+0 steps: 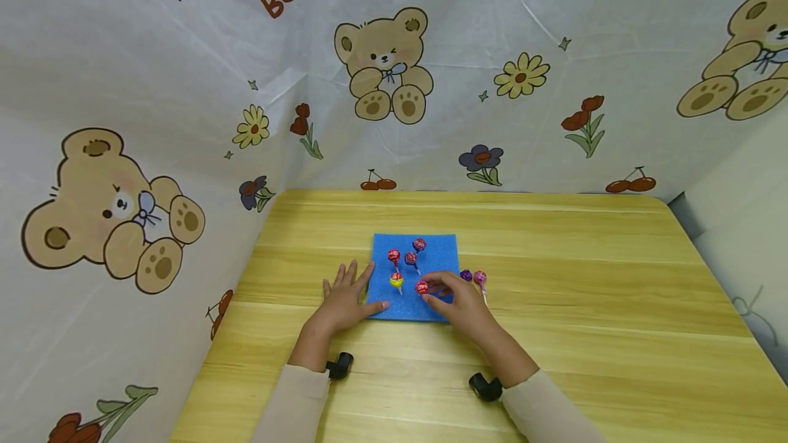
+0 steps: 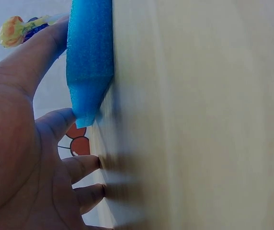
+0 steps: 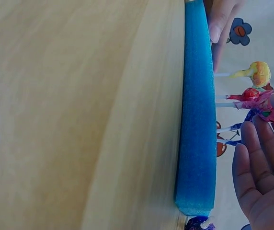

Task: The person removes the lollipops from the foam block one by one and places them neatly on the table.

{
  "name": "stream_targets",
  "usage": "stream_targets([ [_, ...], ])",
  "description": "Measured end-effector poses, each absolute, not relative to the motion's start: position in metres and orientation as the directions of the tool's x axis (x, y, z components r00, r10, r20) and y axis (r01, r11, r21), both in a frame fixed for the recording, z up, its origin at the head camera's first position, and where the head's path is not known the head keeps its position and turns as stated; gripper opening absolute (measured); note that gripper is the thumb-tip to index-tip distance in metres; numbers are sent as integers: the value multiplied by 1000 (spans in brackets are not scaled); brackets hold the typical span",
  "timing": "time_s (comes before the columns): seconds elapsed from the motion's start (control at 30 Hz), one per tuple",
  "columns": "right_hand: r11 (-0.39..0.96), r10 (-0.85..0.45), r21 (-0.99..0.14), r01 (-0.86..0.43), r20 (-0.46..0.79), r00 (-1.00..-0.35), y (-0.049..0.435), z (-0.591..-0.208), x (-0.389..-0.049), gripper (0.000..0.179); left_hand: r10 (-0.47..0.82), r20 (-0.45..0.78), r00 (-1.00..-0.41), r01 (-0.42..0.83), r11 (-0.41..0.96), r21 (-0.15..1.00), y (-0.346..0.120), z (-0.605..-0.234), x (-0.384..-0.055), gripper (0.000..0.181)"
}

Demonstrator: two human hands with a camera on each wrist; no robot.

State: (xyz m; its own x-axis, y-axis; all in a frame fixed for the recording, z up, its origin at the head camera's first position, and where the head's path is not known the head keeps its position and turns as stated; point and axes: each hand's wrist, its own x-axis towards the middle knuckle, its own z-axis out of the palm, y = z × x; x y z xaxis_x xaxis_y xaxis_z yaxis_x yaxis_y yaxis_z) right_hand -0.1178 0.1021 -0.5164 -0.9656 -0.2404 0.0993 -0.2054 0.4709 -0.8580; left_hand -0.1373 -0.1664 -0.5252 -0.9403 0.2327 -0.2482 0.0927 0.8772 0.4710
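Note:
A blue foam block [image 1: 412, 310] lies on the table with several wrapped lollipops standing in it by their sticks. My left hand [image 1: 343, 301] is spread at the block's left side, its thumb over the near left corner and its other fingertips on the table or block edge. Between thumb and fingers, my right hand [image 1: 464, 303] pinches a pink-red lollipop [image 1: 421, 287], whose stick reaches the foam in the right wrist view. Near it stand a yellow lollipop [image 1: 397, 280], a red lollipop [image 1: 394, 256] and two dark red-and-blue lollipops [image 1: 410, 258] toward the back.
Right of the block, a purple lollipop [image 1: 466, 275] and a pink lollipop [image 1: 480, 278] lie on the wooden table [image 1: 585, 292]. A white cloth [image 1: 455, 33] printed with bears and flowers hangs behind and at the left.

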Motion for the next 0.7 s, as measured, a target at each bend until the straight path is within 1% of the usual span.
stream_targets([
  [0.17, 479, -244, -850, -220, 111, -963, 102, -517, -118, 30, 232, -249, -940, 92, 878, 470, -167, -526, -137, 95],
  [0.33, 479, -240, -854, -204, 96, -966, 102, -516, -117, 31, 231, -252, -940, 90, 879, 469, -167, -526, -138, 95],
  [0.57, 465, -249, -862, -199, 88, -964, 103, -515, -117, 31, 238, -238, -942, 90, 859, 504, -167, -526, -138, 94],
  [0.7, 468, -243, -863, -191, 82, -967, 103, -514, -117, 31, 237, -238, -942, 89, 859, 504, -167, -526, -138, 94],
])
